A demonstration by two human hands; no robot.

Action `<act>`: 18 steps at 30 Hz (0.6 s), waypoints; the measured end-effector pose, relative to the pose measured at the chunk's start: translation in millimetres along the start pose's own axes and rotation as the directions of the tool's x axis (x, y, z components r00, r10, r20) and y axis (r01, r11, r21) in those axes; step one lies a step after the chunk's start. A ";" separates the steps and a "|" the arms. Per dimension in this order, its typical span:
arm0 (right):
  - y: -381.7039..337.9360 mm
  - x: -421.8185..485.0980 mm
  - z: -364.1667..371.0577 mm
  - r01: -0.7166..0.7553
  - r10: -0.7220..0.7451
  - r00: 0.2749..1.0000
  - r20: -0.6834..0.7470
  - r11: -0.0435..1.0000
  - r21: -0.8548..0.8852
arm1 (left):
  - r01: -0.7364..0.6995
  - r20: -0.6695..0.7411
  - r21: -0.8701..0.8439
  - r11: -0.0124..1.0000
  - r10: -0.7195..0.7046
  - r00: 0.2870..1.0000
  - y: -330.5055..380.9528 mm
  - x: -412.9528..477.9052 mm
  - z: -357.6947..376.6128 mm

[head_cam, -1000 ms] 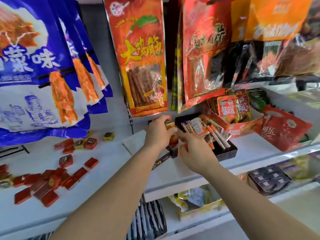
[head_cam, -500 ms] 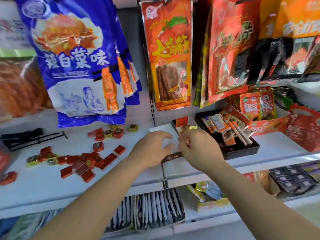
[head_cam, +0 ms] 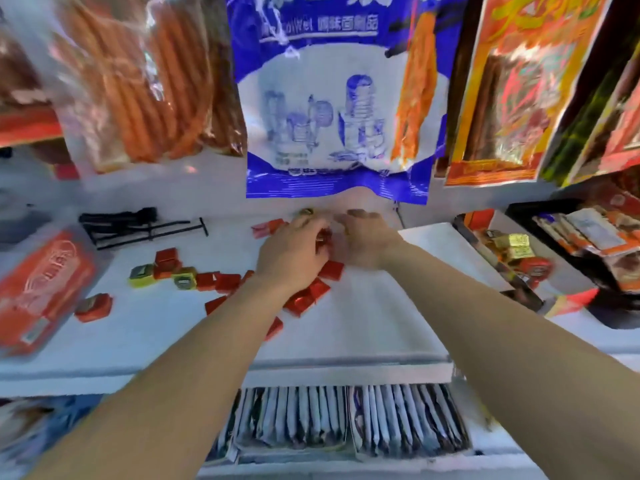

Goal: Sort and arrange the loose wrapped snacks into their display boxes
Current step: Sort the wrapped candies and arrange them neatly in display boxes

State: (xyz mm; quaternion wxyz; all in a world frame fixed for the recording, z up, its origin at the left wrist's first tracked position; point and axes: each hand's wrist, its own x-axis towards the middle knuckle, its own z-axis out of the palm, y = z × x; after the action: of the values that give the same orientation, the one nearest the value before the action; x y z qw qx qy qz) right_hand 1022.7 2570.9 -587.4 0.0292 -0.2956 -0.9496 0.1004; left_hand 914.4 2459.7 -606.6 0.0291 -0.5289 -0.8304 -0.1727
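Several loose red wrapped snacks [head_cam: 225, 282] are spread across the white shelf [head_cam: 363, 323], with a few yellow-green wrapped snacks [head_cam: 142, 275] mixed among them. The narrow display box [head_cam: 467, 230] stands well apart to the right and is partly filled with gold pieces [head_cam: 512, 242].

Risks noted:
- If too many small pieces are gathered at once, some are likely to be dropped on the way to the box. Any that slide off the shelf's front lip could be lost among the packets below.
- The two colours lie touching in places, so a hurried scoop could put mixed kinds in one box.
- The hanging blue bag [head_cam: 339, 98] sits just above the hands and could be knocked when they are raised.

Hands: the left hand [head_cam: 294, 251] is lowered onto the pile. Its fingers are curled round a red snack [head_cam: 323, 239] at the gap between the hands. The right hand [head_cam: 363, 240] is set close beside it, fingers bent down toward the same spot. Because of blur, whether anything is gripped by it cannot be told.
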 end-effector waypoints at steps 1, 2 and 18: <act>2.6 6.8 7.4 -0.022 0.021 1.000 -0.012 0.999 -0.042 | -0.009 -0.017 -0.005 1.000 0.009 1.000 -4.5 -1.5 -0.6; 5.9 10.7 12.8 -0.052 0.050 0.998 -0.035 0.998 -0.042 | -0.006 -0.012 -0.009 1.000 0.006 1.000 -8.3 -4.5 -3.2; -2.0 18.1 25.5 0.074 -0.051 0.992 -0.120 0.976 0.203 | 0.071 -0.018 -0.130 0.989 -0.074 0.997 -40.3 16.8 -5.4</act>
State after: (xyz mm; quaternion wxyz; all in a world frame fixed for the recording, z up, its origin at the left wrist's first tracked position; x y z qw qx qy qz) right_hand 1003.7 2575.2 -612.0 0.1170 -0.2661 -0.9396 0.1807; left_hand 870.6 2457.2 -607.9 -0.0021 -0.4971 -0.8358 -0.2330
